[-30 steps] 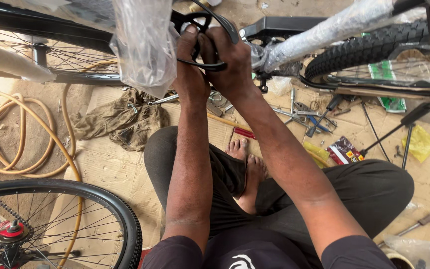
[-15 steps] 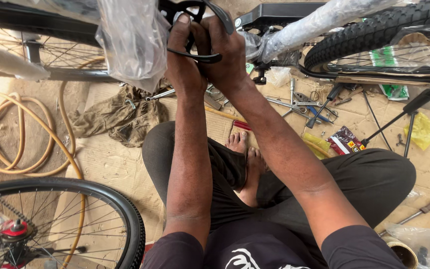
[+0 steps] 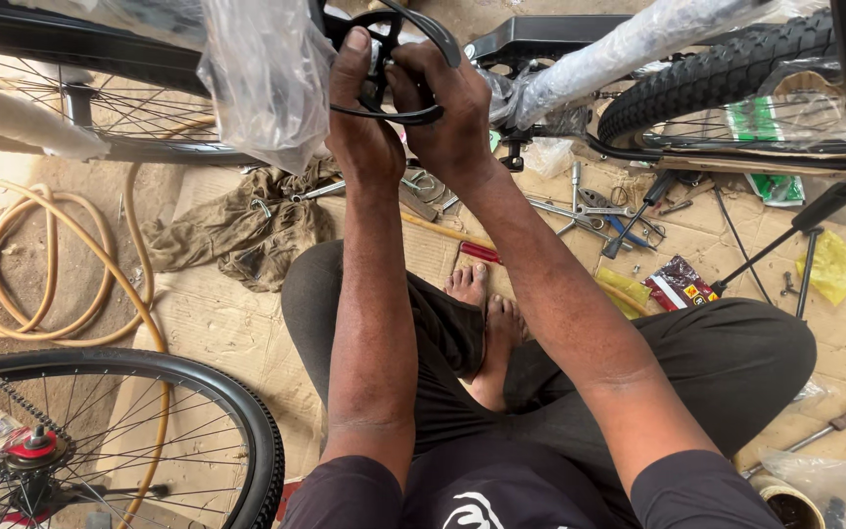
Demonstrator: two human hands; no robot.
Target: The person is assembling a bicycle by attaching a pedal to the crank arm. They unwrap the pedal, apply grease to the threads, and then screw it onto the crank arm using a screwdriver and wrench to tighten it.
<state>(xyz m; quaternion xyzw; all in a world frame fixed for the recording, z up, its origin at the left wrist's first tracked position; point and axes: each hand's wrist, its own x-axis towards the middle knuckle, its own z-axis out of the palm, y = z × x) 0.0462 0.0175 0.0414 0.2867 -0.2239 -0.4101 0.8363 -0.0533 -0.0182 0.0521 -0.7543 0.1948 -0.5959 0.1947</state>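
A clear plastic bag (image 3: 264, 83) hung over the bicycle frame at the upper left; what was inside it could not be told. At the lower right edge, a small round tin (image 3: 793, 507) held something dark, and a crumpled plastic bag (image 3: 829, 482) lay just beside it. A red snack packet (image 3: 680, 284) and a yellow packet (image 3: 834, 266) lay on the cardboard (image 3: 217, 323), near a group of wrenches and pliers (image 3: 594, 211).

The person sat cross-legged on the cardboard, with both arms stretched straight forward and upward. The left hand (image 3: 362, 118) and the right hand (image 3: 443, 113) met at the top of the view, touching each other, with the backs of the hands toward the camera.

Both hands were closed on a black plastic chain guard (image 3: 408, 44), a curved ring-shaped part that sat high at the top centre, just beside the wrapped frame tube (image 3: 629, 49). The fingers of the left hand curled around its left side, and the right hand gripped its lower bar and right side.

A loose wheel (image 3: 149, 431) lay at the lower left, and a yellow hose (image 3: 51, 284) coiled near it.
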